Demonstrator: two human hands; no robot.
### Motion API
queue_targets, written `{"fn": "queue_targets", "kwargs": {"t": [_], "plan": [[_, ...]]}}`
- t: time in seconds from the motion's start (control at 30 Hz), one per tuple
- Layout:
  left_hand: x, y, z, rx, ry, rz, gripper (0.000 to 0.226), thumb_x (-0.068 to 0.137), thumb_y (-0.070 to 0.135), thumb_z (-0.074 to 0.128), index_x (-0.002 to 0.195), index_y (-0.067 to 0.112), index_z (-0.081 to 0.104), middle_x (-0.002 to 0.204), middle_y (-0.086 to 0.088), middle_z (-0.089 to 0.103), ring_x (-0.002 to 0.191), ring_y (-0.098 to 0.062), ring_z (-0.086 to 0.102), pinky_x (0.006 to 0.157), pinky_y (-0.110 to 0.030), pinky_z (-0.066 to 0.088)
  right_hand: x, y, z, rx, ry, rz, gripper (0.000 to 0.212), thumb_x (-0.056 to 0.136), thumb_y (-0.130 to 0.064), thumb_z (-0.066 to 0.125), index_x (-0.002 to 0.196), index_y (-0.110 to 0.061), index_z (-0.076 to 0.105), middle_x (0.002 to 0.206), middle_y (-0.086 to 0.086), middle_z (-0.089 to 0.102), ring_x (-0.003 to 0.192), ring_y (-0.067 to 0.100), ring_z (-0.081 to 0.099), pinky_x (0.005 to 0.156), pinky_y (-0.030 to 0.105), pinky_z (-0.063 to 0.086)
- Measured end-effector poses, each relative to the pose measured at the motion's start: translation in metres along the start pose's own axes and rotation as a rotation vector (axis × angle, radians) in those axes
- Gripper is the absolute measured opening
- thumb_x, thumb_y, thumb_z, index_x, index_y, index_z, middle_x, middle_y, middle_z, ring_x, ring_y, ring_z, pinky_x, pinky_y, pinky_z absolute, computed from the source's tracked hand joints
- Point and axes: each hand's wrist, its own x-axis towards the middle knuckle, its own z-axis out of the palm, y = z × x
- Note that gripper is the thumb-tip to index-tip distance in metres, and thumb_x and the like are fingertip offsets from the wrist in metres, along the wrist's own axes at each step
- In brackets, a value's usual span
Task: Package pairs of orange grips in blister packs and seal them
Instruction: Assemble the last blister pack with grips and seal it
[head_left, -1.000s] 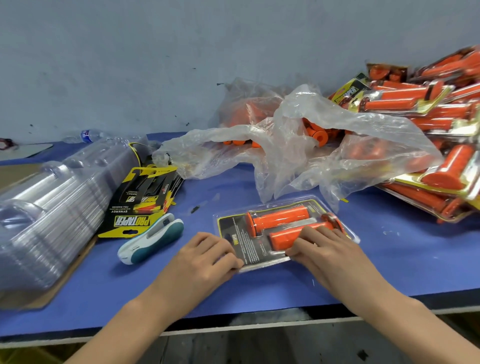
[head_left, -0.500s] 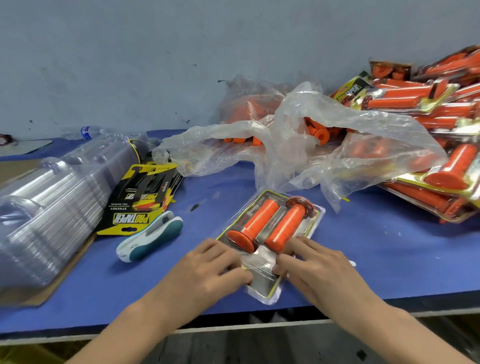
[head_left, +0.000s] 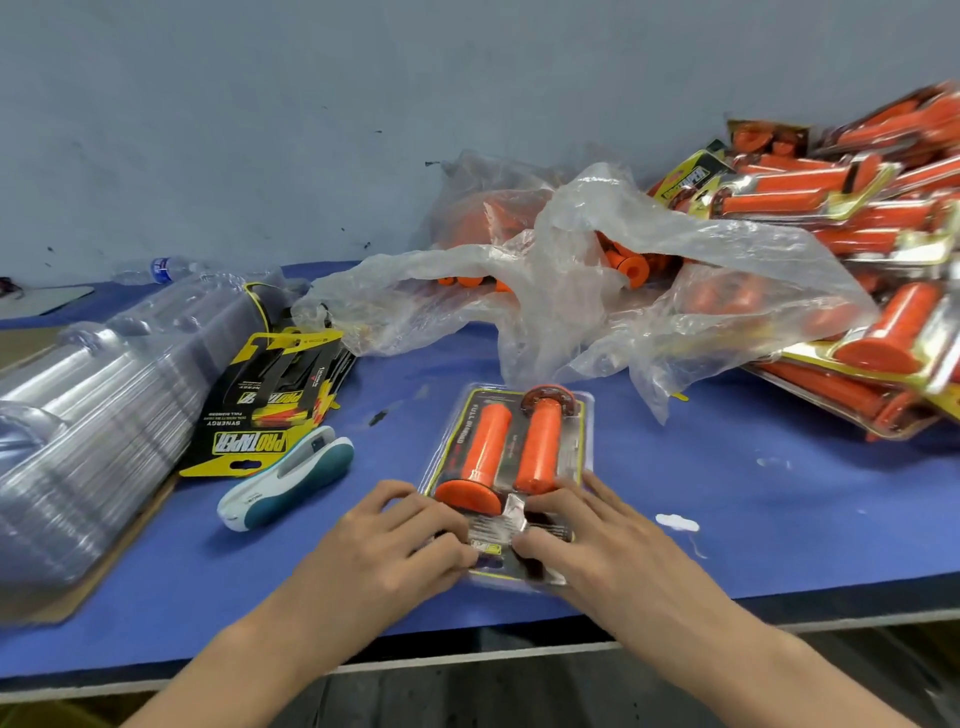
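Blister pack (head_left: 511, 462) lies flat on the blue table top (head_left: 753, 519), close to the near edge and lengthwise away from the person. Clear, glossy shell over a black card with yellow trim; two ribbed orange grips (head_left: 485, 452) sit side by side inside, flanged ends pointing opposite ways. Both hands bear down on the pack's near end. The left hand (head_left: 384, 551) has bent fingers, with tips and thumb pressing the near-left corner. The right hand (head_left: 597, 540) has fingers spread and fairly straight, tips on the near-right part just below the right grip. Neither hand wraps around anything. Just left of the left hand lies a white-and-teal hand tool (head_left: 288, 480), smooth plastic and curved. Beyond it is a fanned stack of black-and-yellow printed cards (head_left: 270, 405), then a long leaning stack of nested clear shells (head_left: 93, 415) resting on brown cardboard (head_left: 67, 608). Behind the pack are crumpled, cloudy plastic bags (head_left: 597, 291) with loose orange grips inside. Far right, well apart, is a heap of filled packs (head_left: 857, 260). A water bottle (head_left: 161, 270) lies at the back left. The wall (head_left: 311, 130) is flat grey-blue, scuffed and speckled. The table surface is matte with a pale edge strip — a few white scraps lie on it right of the right hand.
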Motion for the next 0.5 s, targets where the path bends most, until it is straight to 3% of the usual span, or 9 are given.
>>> {"fn": "queue_targets", "kwargs": {"t": [0.1,0.2,0.33,0.4,0.5], "plan": [[-0.004,-0.016,-0.006,0.000,-0.031,-0.029,0.010,0.094,0.019,0.060,0.089,0.018,0.069,0.098,0.005,0.068,0.095,-0.016,0.065,0.090,-0.034,0.047,0.000,0.017,-0.009,0.055,-0.057,-0.053,0.016,0.090,-0.021,0.065,0.104,-0.027,0.059,0.116,-0.001,0.058,0.114,0.019,0.056,0.103,0.038,0.045],[0.001,-0.014,-0.006,0.073,-0.021,-0.039,0.016,0.090,0.009,0.058,0.085,0.016,0.071,0.089,0.001,0.067,0.082,-0.020,0.066,0.092,-0.036,0.047,0.002,0.026,-0.015,-0.064,-0.120,-0.050,0.036,0.074,-0.022,0.083,0.103,-0.028,0.062,0.120,-0.004,0.063,0.123,0.021,0.057,0.102,0.050,0.046],[0.012,0.005,-0.005,0.175,0.022,-0.025,0.018,0.085,0.001,0.065,0.081,0.019,0.067,0.079,0.000,0.057,0.067,-0.021,0.052,0.084,-0.033,0.043,0.003,0.007,-0.010,-0.124,-0.174,0.056,0.049,0.061,-0.023,0.080,0.107,-0.026,0.063,0.108,-0.001,0.066,0.106,0.026,0.065,0.101,0.054,0.046],[0.018,0.015,-0.004,0.164,0.035,0.018,0.015,0.091,0.006,0.062,0.083,0.019,0.065,0.079,0.000,0.054,0.068,-0.021,0.050,0.081,-0.032,0.043,0.003,0.001,-0.005,-0.077,-0.142,0.083,0.052,0.063,-0.023,0.079,0.111,-0.027,0.060,0.102,-0.001,0.064,0.095,0.022,0.066,0.101,0.050,0.046],[0.020,0.014,-0.001,0.049,0.102,0.033,0.007,0.098,0.025,0.061,0.101,0.019,0.059,0.089,0.000,0.060,0.080,-0.019,0.055,0.086,-0.031,0.045,0.000,0.011,-0.004,-0.067,-0.076,-0.018,0.049,0.067,-0.006,0.071,0.109,-0.027,0.058,0.116,0.003,0.063,0.109,0.022,0.064,0.104,0.048,0.045]]}}
